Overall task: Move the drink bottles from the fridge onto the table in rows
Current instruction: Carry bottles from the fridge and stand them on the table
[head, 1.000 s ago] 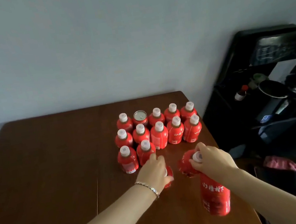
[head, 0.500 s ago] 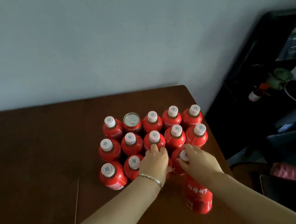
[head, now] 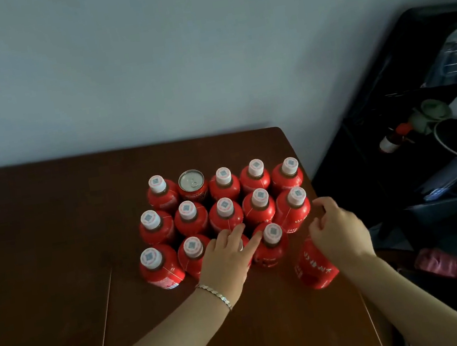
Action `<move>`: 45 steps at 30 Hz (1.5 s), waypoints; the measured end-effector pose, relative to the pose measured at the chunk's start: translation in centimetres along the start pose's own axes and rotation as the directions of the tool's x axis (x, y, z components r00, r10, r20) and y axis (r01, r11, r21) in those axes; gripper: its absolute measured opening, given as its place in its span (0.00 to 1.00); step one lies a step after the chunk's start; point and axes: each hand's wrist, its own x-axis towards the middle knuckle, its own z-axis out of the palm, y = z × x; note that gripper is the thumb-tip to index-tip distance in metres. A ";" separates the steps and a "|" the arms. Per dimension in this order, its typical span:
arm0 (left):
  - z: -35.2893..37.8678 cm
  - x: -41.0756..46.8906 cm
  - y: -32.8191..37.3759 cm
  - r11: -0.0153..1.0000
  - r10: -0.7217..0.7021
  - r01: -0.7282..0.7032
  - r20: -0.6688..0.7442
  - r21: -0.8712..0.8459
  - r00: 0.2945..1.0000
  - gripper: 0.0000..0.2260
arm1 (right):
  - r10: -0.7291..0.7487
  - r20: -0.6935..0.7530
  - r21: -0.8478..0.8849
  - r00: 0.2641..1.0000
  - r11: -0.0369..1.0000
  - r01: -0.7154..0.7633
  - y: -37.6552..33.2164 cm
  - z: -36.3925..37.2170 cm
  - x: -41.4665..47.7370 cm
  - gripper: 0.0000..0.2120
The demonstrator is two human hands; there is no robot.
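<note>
Left hand [head: 228, 258] rests, fingers straight, on front-row bottles [head: 270, 251], centre frame. Right hand [head: 338, 233] loosely curled over last bottle [head: 316, 269], lower right; grip hidden. Risk: tilted near worktop [head: 41, 260] edge, may topple.

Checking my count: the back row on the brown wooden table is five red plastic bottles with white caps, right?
No: the head view shows four red plastic bottles with white caps there, plus one red metal can with a silver top, second from left.
</note>
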 end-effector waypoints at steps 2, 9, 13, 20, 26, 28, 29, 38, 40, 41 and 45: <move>0.0 -0.1 0.2 1.000 -0.023 0.023 -0.016 -0.013 1.000 0.32 | 0.018 -0.041 0.028 0.999 0.999 -0.017 -0.1 0.3 0.7 0.14; -0.1 0.2 0.2 0.997 -0.079 0.079 0.008 0.005 0.997 0.31 | 0.176 0.114 0.416 0.978 0.885 -0.208 0.6 2.2 0.3 0.14; 0.1 0.2 0.3 0.996 -0.092 0.092 -0.005 -0.008 0.996 0.31 | 0.069 0.213 0.460 0.975 0.873 -0.162 3.1 1.8 -1.7 0.27; 0.3 0.2 0.3 0.996 -0.087 0.087 -0.010 0.000 0.996 0.32 | 0.191 0.358 0.392 0.914 0.858 -0.333 3.3 4.2 -3.2 0.43; 0.4 0.2 0.6 0.994 -0.108 0.108 -0.023 0.005 0.994 0.29 | 0.301 0.311 0.371 0.901 0.835 -0.407 1.7 5.8 -2.9 0.41; 0.5 0.2 0.6 0.994 -0.110 0.110 -0.011 0.015 0.994 0.29 | 0.315 0.343 0.338 0.885 0.838 -0.429 1.5 5.8 -2.7 0.40; 0.4 0.2 0.6 0.994 -0.103 0.103 -0.001 0.026 0.995 0.30 | 0.312 0.363 0.329 0.878 0.839 -0.434 1.4 5.5 -2.6 0.40; -2.2 -0.2 1.2 0.986 -0.111 0.088 0.164 0.141 0.980 0.34 | 0.336 0.751 -0.261 0.568 0.942 -0.211 1.8 0.1 -4.2 0.30; -3.8 -0.9 2.0 0.992 -0.074 0.063 0.092 0.110 0.993 0.33 | 0.321 0.749 -0.263 0.580 0.947 -0.184 1.8 -0.9 -5.7 0.21; -4.9 -1.3 2.5 0.996 -0.039 0.036 0.030 0.086 0.999 0.30 | 0.299 0.726 -0.254 0.620 0.953 -0.162 1.6 -1.4 -6.5 0.20; -9.0 -3.1 4.7 0.997 0.046 -0.043 0.050 -0.062 0.998 0.14 | 0.286 0.626 -0.265 0.726 0.953 -0.147 1.2 -4.6 -10.1 0.19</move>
